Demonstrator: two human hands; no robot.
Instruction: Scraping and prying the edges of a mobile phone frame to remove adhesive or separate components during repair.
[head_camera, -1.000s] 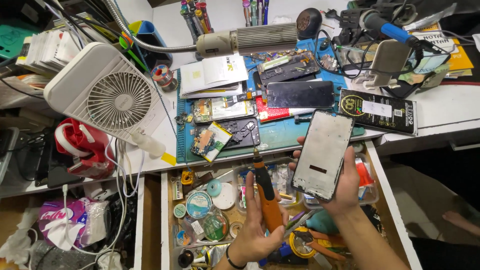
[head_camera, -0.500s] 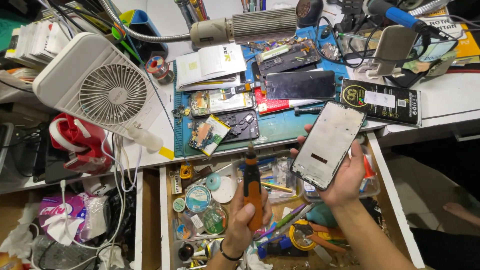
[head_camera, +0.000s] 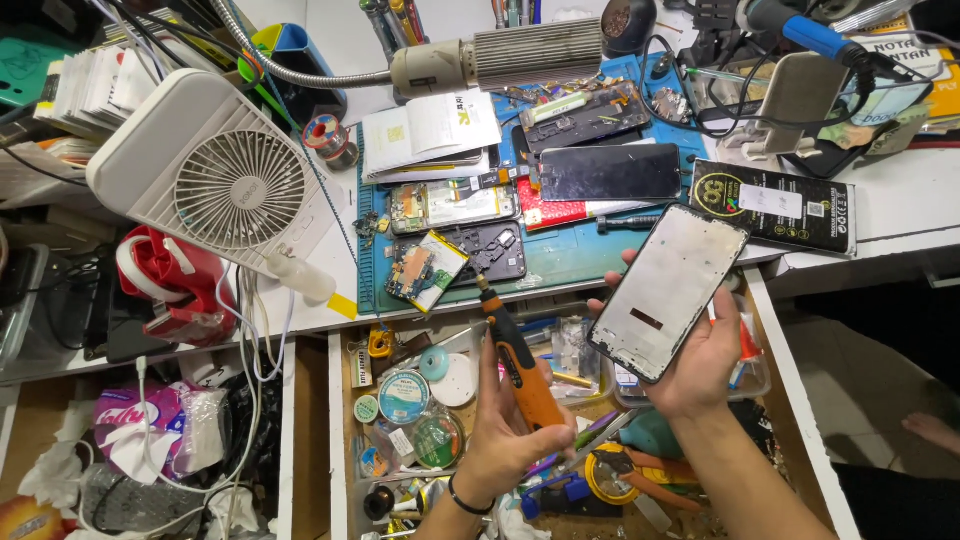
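Left hand (head_camera: 505, 435) wrapped around orange-and-black pen-shaped rotary tool (head_camera: 518, 358), tip up, over open wooden drawer (head_camera: 345, 440) of clutter. Right hand (head_camera: 705, 360) cups bare grey phone frame (head_camera: 667, 290) from beneath, fingers curled at edges, tilted above drawer beside blue work mat (head_camera: 560, 262). White desk fan (head_camera: 215, 175) left.

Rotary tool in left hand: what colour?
Orange body with a black front section, seen in the head view: rotary tool, left hand.
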